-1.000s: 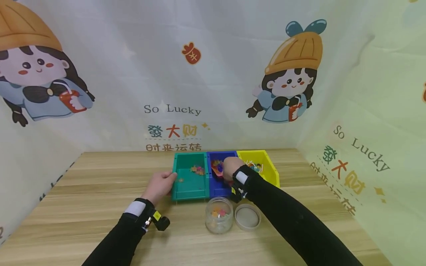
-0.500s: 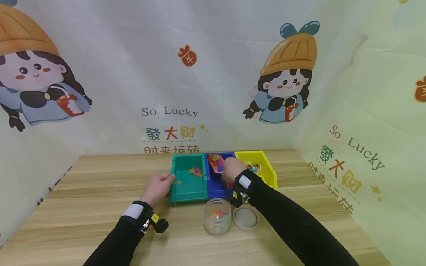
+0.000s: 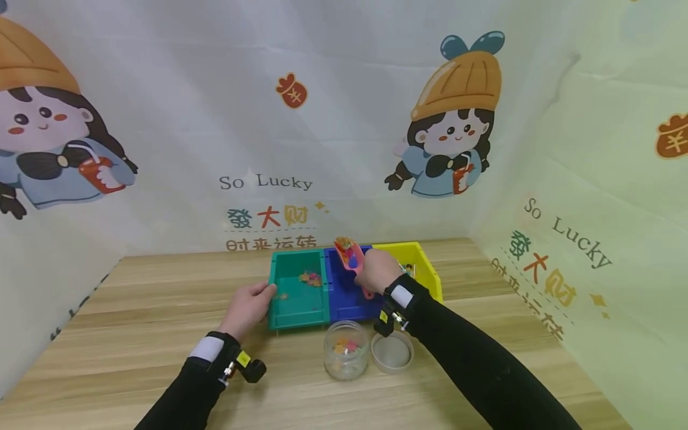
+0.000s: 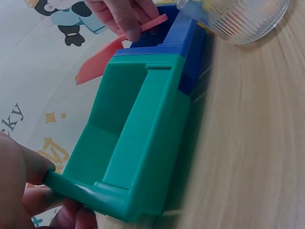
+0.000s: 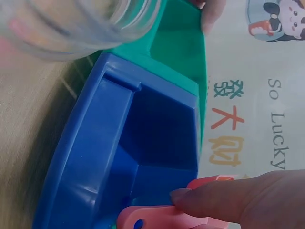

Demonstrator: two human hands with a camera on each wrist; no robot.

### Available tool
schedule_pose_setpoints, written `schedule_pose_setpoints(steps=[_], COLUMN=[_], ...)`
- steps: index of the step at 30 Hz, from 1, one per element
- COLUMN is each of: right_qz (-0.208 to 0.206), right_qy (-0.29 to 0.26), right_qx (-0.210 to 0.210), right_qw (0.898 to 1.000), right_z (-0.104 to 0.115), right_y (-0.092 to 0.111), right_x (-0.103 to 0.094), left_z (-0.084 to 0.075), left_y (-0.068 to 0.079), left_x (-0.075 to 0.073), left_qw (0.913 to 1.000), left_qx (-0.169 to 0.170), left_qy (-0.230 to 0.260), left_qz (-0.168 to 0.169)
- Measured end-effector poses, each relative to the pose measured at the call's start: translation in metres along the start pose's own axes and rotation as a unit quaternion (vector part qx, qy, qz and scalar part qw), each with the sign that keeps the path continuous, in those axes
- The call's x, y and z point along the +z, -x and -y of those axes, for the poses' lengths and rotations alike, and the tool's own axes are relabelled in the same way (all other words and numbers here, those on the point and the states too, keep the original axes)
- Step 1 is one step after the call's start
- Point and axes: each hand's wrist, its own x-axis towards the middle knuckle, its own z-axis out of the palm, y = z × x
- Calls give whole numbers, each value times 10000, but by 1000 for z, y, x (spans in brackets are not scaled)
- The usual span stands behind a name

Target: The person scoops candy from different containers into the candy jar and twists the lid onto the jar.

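Observation:
My right hand [image 3: 378, 272] grips a pink scoop [image 3: 368, 293] by its handle, above the blue bin [image 3: 344, 309]. Small bits in orange, red and blue fill the scoop's bowl, which points away to the upper left. In the left wrist view the scoop [image 4: 97, 63] is tilted over the bins' far side. With thumb above and fingers below, my left hand [image 3: 248, 309] pinches the left rim of the green bin [image 3: 298, 321]. A few colourful pieces [image 3: 310, 279] lie inside that bin.
A yellow bin [image 3: 429, 272] with small items adjoins the blue one at right. In front stand an uncovered clear jar [image 3: 346, 358] holding some colourful pieces and a round lid [image 3: 392, 352]. A printed cloth [image 3: 355, 119] hangs behind the wooden table [image 3: 177, 298].
My right hand has raised the loaded scoop from inside the blue bin to above its far edge. The left hand keeps its hold on the green bin. The head view has shifted slightly.

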Motion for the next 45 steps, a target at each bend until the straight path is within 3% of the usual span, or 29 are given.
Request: schedule_pose_setpoints(steps=[8,14,17,28,45], right_qz=[-15,-111,-120,42,-228], right_qy=[-159,-206,-235,-657,-494], right_qx=[111,24,-14,115,104], right_qw=[9998,9997,9996,9978,9985], right_z=[5,3,1,-6,-24], right_y=[11,17,21,33,42], right_x=[-10,-13,-14,-23,-26], left_z=[0,-2,-5,-20,-20], left_y=[3,5,8,25,41], left_x=[-2,-2,-2,3,10], left_qw=[9997,9965,9943,9897,9870], left_qx=[-149,191,378,856,988], left_qy=[154,256,417,1008,1267], left_qz=[-154,-773,-903,-550,41])
